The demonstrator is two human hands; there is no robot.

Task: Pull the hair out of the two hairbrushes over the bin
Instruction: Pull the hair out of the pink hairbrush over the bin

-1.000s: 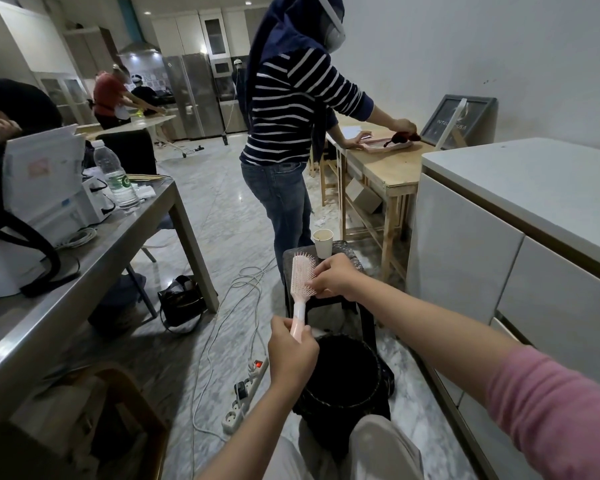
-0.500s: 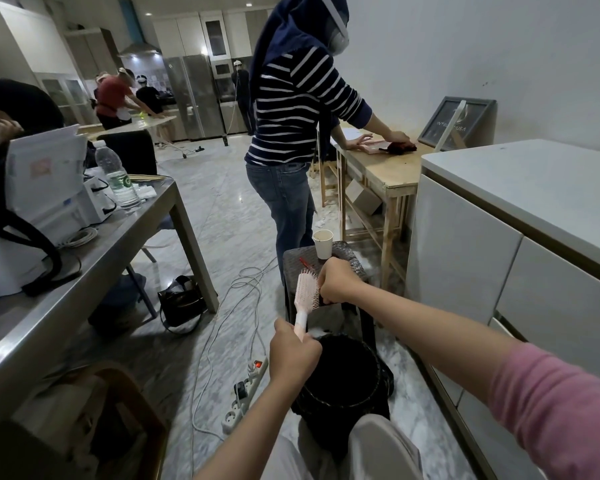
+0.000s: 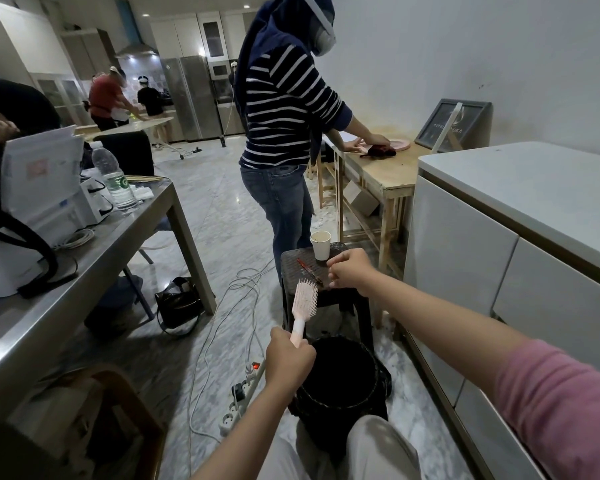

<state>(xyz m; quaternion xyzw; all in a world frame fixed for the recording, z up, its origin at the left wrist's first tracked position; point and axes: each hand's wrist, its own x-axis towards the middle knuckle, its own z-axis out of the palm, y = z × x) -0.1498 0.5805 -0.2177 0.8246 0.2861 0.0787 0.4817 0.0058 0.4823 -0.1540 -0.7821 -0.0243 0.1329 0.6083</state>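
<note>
Head view: the left hand (image 3: 289,358) grips the handle of the pink hairbrush (image 3: 304,302), held upright just above the near-left rim of the black bin (image 3: 340,396). The right hand (image 3: 350,270), fingers curled as if pinching, though I cannot tell on what, hovers right of the brush over the dark stool (image 3: 298,261) bearing a paper cup (image 3: 320,245).

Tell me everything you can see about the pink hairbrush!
The pink hairbrush looks like pale plastic, with an oblong head full of thin bristles and a short, slightly darker pink handle. It stands nearly upright, leaning a little, bristles facing right. The left hand grips its handle from below. It sits above the near rim of the black bin, in front of the dark stool. The right hand is off it, beside the head. Hair in the bristles is too small to tell.
</note>
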